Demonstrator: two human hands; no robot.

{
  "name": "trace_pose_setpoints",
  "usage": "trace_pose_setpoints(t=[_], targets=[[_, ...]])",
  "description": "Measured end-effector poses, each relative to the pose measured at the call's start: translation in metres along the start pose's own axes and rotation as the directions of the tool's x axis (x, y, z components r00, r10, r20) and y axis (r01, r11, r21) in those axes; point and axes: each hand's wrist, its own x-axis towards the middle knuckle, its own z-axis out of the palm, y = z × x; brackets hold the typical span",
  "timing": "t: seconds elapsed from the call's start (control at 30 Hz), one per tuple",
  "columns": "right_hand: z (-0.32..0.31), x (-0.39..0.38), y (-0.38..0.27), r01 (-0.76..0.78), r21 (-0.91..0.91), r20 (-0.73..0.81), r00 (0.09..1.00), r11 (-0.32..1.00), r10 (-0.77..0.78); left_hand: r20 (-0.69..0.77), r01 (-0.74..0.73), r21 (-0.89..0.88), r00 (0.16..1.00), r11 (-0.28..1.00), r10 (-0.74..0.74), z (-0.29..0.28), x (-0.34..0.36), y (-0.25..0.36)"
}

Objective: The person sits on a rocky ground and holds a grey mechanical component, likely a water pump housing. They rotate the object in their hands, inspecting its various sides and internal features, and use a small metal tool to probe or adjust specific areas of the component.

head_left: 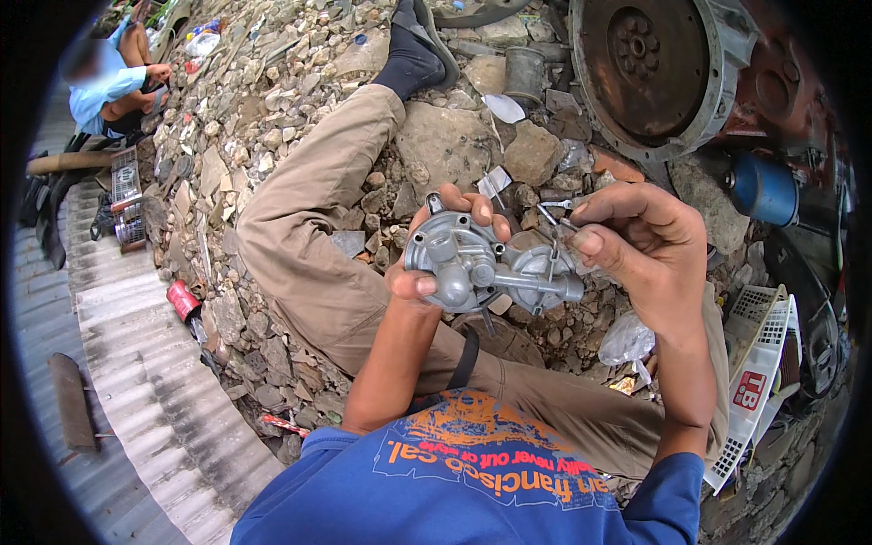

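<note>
My left hand [420, 272] is wrapped round a grey cast-metal housing [459, 259], with the thumb in front and the fingers behind. The housing has rounded domes, bolt holes along its rim and a pipe stub pointing right. My right hand [640, 241] pinches a small, thin metal piece [552, 222] between thumb and forefinger, at the right end of the housing. Whether this piece is fixed to the housing or loose, I cannot tell. Both hands are above my lap, over the stones.
Broken stones [272, 100] cover the ground. A large engine part with a round brown plate [640, 68] stands far right, beside a blue cylinder [765, 188]. At right leans a white plastic basket [740, 409]. Corrugated sheets [136, 336] lie left; another person [109, 86] sits far left.
</note>
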Motion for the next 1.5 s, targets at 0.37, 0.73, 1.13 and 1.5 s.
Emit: trace_pose_setpoints(t=[0.37,0.73,1.13,1.5], targets=[[-0.005,0.006,0.017,0.011,0.068,-0.113,0.994,0.998,-0.003,-0.113,0.000,0.035,0.994,0.999,0.004,-0.006,-0.005,-0.004],[0.044,-0.006,0.082,0.327,-0.194,-0.380,0.844,0.925,-0.378,-0.247,-0.034,0.109,0.967,0.993,0.061,0.011,0.002,-0.012],[0.037,-0.003,0.074,0.356,-0.323,-0.267,0.854,0.877,-0.446,-0.242,-0.023,0.162,0.968,0.987,0.062,0.011,0.000,-0.012],[0.007,-0.009,0.023,0.596,-0.704,0.407,0.784,0.386,-0.468,-0.290,-0.045,0.211,0.951,0.977,0.106,0.018,0.001,-0.007]])
